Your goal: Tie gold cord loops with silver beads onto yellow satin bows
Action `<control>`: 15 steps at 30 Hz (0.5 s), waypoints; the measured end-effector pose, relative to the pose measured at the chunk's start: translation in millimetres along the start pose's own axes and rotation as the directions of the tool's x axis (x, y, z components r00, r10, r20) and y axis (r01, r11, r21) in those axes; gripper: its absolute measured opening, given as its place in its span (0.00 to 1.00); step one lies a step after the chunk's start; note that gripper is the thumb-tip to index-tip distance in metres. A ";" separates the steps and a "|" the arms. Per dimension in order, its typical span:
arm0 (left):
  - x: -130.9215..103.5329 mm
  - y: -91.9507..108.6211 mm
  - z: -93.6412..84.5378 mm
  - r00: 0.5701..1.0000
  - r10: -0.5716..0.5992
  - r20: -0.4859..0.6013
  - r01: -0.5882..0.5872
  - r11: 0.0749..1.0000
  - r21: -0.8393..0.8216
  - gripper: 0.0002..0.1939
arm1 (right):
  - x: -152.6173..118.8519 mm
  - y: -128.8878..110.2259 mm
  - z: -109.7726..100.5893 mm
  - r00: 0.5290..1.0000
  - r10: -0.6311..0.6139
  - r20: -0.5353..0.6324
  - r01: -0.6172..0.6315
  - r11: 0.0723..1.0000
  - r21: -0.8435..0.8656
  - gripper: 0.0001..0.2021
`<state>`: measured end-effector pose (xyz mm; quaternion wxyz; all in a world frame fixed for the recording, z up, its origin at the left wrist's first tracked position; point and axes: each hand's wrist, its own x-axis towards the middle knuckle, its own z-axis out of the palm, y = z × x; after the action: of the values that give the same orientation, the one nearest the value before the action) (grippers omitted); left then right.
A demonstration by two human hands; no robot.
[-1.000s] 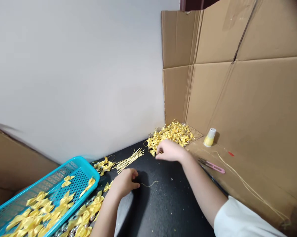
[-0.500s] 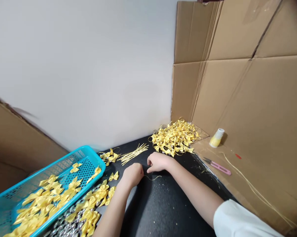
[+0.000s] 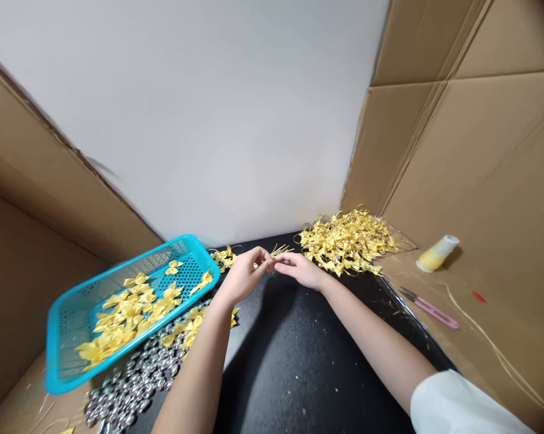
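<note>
My left hand (image 3: 250, 272) and my right hand (image 3: 301, 270) meet above the black tabletop (image 3: 299, 349), thumbs and fingers pinched close together. Whatever lies between the fingertips is too small to make out. Just behind them shows a bundle of gold cords (image 3: 281, 248), partly covered by the hands. Right of my right hand lies a large heap of yellow bows with cord loops (image 3: 344, 241). A smaller group of looped bows (image 3: 224, 258) is beyond my left hand. Loose yellow bows (image 3: 188, 325) lie beside my left forearm, which partly hides them.
A turquoise basket (image 3: 57, 349) holding yellow bows stands at left. Silvery beads (image 3: 131, 386) are spread before it. On cardboard at right are a thread spool (image 3: 437, 253), pink-handled thread snips (image 3: 430, 307), a red scrap (image 3: 479, 296) and pale cord (image 3: 493, 346). Cardboard walls and a white wall surround the table.
Both hands have risen from the tabletop and come together at the fingertips. The thin cord seen trailing beside my left hand no longer shows there. The camera view has shifted.
</note>
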<state>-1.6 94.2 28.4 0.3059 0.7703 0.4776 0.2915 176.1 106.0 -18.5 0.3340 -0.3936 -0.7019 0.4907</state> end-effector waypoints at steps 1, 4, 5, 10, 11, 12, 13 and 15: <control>0.1 0.2 0.5 1.000 0.001 -0.022 -0.001 1.000 -0.001 0.11 | 0.4 1.0 0.8 1.000 -0.012 -0.024 0.013 0.999 0.029 0.13; 0.2 0.3 0.5 0.995 0.011 -0.095 -0.009 1.000 0.015 0.11 | -0.4 0.3 -1.3 0.995 -0.030 -0.093 0.038 0.996 0.083 0.13; 0.0 0.3 -0.1 0.993 0.017 -0.114 -0.014 1.000 0.023 0.11 | -1.4 -1.6 -3.1 0.994 -0.032 -0.105 0.041 0.995 0.093 0.14; -2.2 -0.5 -6.1 0.998 0.030 0.047 -0.032 0.998 0.059 0.14 | -8.4 -18.2 -13.0 0.991 -0.035 -0.132 0.051 0.992 0.119 0.10; -2.5 -1.2 -7.5 0.996 0.018 0.082 -0.022 0.998 0.059 0.14 | -9.4 -21.1 -14.2 0.989 -0.036 -0.147 0.055 0.990 0.127 0.10; -2.7 -1.9 -8.8 0.997 -0.002 0.083 -0.003 0.998 0.058 0.14 | -10.0 -23.4 -15.1 0.986 -0.036 -0.165 0.060 0.988 0.140 0.10; -2.7 -2.5 -9.8 0.998 -0.026 0.054 0.023 0.998 0.056 0.15 | -10.4 -25.1 -15.7 0.982 -0.035 -0.185 0.065 0.986 0.155 0.10; -2.5 -2.8 -10.4 0.996 -0.072 -0.044 0.074 0.996 0.052 0.15 | -10.6 -27.6 -15.9 0.973 -0.034 -0.229 0.080 0.978 0.193 0.11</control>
<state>-11.8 94.9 32.6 0.2853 0.7539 0.5196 0.2833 188.5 97.7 11.6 0.4632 -0.3904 -0.6174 0.5018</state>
